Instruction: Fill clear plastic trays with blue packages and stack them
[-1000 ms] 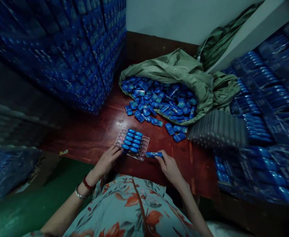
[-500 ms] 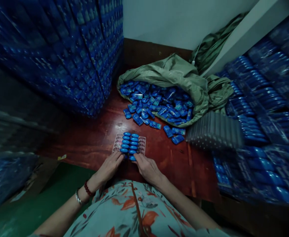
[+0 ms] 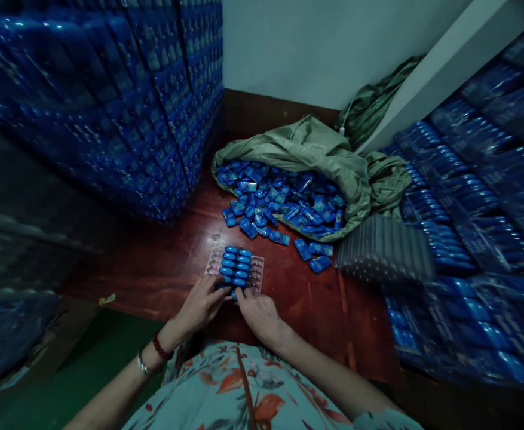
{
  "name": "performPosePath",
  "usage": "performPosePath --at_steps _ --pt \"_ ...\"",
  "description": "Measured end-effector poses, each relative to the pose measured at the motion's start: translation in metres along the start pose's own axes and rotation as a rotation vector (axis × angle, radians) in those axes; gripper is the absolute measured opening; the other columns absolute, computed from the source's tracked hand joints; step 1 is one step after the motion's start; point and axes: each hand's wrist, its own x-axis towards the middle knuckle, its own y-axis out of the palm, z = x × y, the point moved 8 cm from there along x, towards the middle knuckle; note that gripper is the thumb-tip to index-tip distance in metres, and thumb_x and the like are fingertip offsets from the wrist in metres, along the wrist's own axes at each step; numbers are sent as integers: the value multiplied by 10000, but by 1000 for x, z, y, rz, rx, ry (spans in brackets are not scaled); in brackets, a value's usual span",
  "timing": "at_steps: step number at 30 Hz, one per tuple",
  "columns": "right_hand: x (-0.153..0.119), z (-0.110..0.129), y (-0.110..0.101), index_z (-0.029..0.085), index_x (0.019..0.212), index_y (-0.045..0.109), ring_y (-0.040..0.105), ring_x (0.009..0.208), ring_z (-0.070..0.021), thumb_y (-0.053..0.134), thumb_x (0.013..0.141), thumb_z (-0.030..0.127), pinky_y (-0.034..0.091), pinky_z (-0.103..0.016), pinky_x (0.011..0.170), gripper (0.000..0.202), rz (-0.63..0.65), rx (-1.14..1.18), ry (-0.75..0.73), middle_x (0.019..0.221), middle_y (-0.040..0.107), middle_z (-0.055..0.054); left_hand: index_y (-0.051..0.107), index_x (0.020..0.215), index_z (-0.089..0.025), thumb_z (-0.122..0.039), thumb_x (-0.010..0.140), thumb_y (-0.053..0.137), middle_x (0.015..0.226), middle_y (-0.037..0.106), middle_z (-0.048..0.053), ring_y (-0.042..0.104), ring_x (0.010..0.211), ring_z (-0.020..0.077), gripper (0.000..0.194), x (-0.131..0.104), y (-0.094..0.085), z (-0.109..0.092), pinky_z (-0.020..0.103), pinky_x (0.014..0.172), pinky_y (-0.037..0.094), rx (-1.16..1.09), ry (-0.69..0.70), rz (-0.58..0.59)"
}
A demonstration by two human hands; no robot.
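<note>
A clear plastic tray [image 3: 257, 272] with rounded cavities lies on the red-brown tabletop, near my body. Two columns of small glossy blue packs [image 3: 228, 263] stand in its middle, and the cavities along both sides hold none. My left hand [image 3: 202, 303] is at the tray's near left corner, its fingers bent and closed at the nearest blue packs. From the right, my right hand [image 3: 262, 315] reaches in with thumb and fingers closed on the front blue pack, beside the left fingertips. The fingers partly hide the front row.
Loose blue packs [image 3: 279, 237] spill from a green sack [image 3: 306, 140] beyond the tray. Stacked clear trays [image 3: 385, 251] stand to its right. Wrapped blue packs rise in a tall stack [image 3: 154, 119] at left and another stack [image 3: 450, 233] at right. A white post [image 3: 405, 95] slants behind.
Both hands have drawn closer together at the tray's near end, the right fingers moving inward to the front packs. The whole view has shifted slightly, with the scene lower in the picture.
</note>
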Motion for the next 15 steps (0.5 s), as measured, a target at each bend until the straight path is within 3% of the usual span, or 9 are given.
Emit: performPosePath --at_steps 2,5,7,9,12,15 --pt "-6 -8 -4 185 1136 543 649 669 -157 454 928 276 457 -224 543 245 -96 93 -17 829 659 -57 624 1025 -186 -245 918 455 980 586 89 551 878 175 209 16 -7 15 304 755 470 -85 -39 -22" --pt "-13 -43 -14 203 1127 571 640 749 -132 404 951 325 455 -202 643 272 -283 245 51 867 661 -50 615 995 -172 -260 935 417 903 590 63 564 826 154 225 55 -12 58 267 732 471 -198 -192 -116" --pt "-10 -83 -20 200 1062 608 625 799 -135 354 964 279 450 -207 698 283 -387 290 189 895 653 -58 599 1018 -169 -279 930 424 912 594 60 572 825 160 225 88 0 85 281 756 471 -201 -273 -90" --pt "2 -128 -25 193 1065 611 599 881 -165 345 957 237 453 -243 744 290 -429 257 369 955 632 -74 562 1097 -149 -287 905 467 999 582 90 574 885 192 255 122 23 105 323 806 466 -145 -316 28" --pt "38 -173 -23 209 1266 492 516 1042 -225 443 905 211 453 -305 801 364 -266 149 449 1154 555 -105 534 1134 -110 -284 810 608 1083 553 148 558 970 257 375 159 57 116 373 841 454 -69 -315 184" --pt "71 -184 -12 227 1316 427 510 1066 -242 517 862 204 447 -319 798 463 -43 119 379 1241 494 -120 566 1050 -123 -236 723 695 1011 586 129 575 921 256 369 174 76 117 354 807 464 -78 -293 225"
